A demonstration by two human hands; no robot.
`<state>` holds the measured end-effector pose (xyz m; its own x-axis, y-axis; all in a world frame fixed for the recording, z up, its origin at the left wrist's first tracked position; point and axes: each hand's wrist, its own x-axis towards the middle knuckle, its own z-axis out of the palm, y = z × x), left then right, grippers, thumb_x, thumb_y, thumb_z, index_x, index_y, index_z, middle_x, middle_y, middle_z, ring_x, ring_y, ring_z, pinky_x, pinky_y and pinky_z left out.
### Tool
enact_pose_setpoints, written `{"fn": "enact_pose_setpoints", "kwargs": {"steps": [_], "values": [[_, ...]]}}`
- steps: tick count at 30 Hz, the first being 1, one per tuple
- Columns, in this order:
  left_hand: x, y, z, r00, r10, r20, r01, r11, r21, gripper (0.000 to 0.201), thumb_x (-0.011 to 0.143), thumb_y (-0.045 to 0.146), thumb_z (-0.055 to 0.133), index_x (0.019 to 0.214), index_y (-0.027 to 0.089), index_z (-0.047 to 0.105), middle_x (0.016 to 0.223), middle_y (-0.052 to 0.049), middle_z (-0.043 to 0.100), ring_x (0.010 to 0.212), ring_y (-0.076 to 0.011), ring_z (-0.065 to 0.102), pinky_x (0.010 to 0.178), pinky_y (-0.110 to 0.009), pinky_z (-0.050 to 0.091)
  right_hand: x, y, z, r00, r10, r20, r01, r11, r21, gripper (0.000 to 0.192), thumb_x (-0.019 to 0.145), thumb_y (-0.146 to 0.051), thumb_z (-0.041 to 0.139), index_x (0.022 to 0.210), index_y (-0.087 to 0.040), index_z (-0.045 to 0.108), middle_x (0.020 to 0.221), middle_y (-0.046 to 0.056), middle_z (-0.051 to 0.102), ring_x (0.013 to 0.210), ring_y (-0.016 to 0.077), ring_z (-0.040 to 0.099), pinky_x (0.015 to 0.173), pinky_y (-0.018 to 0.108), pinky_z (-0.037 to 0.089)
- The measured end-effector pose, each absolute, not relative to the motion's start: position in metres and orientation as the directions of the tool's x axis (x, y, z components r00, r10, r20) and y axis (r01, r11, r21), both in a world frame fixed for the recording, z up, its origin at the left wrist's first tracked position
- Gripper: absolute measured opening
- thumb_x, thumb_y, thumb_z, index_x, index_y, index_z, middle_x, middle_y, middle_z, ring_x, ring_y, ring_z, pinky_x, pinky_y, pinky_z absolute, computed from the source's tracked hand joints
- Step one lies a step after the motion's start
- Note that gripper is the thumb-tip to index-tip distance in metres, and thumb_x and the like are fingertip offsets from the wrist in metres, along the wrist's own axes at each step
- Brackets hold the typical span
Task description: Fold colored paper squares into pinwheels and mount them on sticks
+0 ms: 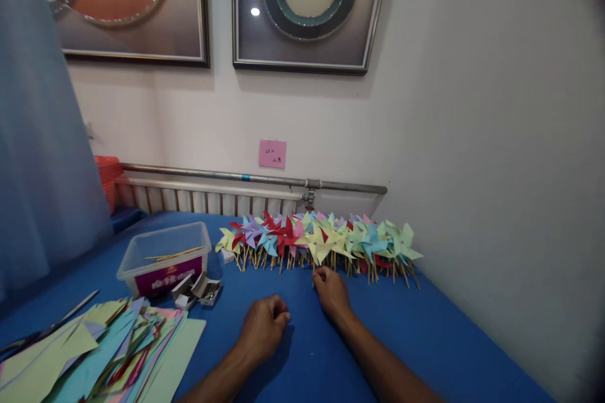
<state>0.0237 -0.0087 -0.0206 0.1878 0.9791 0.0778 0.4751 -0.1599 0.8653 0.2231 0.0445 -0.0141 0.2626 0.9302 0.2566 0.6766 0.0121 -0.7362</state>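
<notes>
My right hand [329, 289] pinches the thin stick of a pale yellow paper pinwheel [319, 243] at the front of a long row of pinwheels. The row [373, 239] mixes red, purple, blue, pink, green and yellow paper heads on thin wooden sticks. My left hand [265, 327] rests over the blue table cover, fingers curled in loosely, with nothing visible in it. To its left sit small open white boxes [208, 291] of metal pins. Behind them stands a clear plastic tub [165, 258] with a few thin sticks in it.
A pile of coloured paper sheets [108, 352] lies at the front left, with scissors [51, 327] beside it. A red basket [108, 179] stands at the back left, near a blue curtain [42, 138]. A radiator [203, 196] and pipe run along the wall behind the table.
</notes>
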Motion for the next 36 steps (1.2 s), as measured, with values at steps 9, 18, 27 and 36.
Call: {"fn": "enact_pose_setpoints", "kwargs": {"steps": [9,18,27,36], "values": [[0.024,-0.009,-0.021,0.213,0.973,0.091,0.51,-0.191,0.839,0.01,0.079,0.018,0.058,0.071,0.017,0.064,0.063,0.001,0.058,0.064,-0.0148,0.05,0.062,-0.026,0.029,0.223,0.058,-0.014,0.248,0.922,0.298,0.783,-0.01,-0.622,0.023,0.091,-0.025,0.052,0.089,-0.019,0.074,0.081,0.008,0.076,0.081,0.0223,0.07,0.067,0.027,0.039],[0.024,-0.009,-0.025,0.225,0.969,0.105,0.539,-0.214,0.814,0.01,0.079,0.019,0.057,0.074,0.018,0.066,0.066,0.0,0.06,0.067,-0.0159,0.052,0.064,-0.026,0.03,0.222,0.072,-0.016,0.287,0.916,0.28,0.799,-0.068,-0.597,0.026,0.092,-0.025,0.05,0.094,-0.02,0.075,0.087,0.009,0.078,0.084,0.0227,0.071,0.067,0.027,0.04],[0.023,-0.011,-0.021,0.253,0.962,0.098,0.568,-0.23,0.79,0.013,0.081,0.021,0.055,0.075,0.018,0.066,0.068,-0.001,0.062,0.069,-0.0167,0.054,0.064,-0.027,0.03,0.216,0.07,-0.019,0.307,0.909,0.282,0.79,-0.078,-0.608,0.024,0.093,-0.029,0.052,0.095,-0.019,0.074,0.094,0.013,0.078,0.089,0.0258,0.071,0.07,0.03,0.042],[0.022,-0.011,-0.021,0.273,0.956,0.111,0.57,-0.253,0.781,0.011,0.082,0.021,0.057,0.075,0.018,0.065,0.07,0.0,0.065,0.07,-0.0161,0.057,0.065,-0.026,0.031,0.205,0.019,-0.012,0.202,0.906,0.373,0.755,0.098,-0.648,0.026,0.095,-0.035,0.047,0.079,-0.023,0.064,0.077,0.005,0.072,0.072,0.0204,0.065,0.064,0.028,0.038]]}}
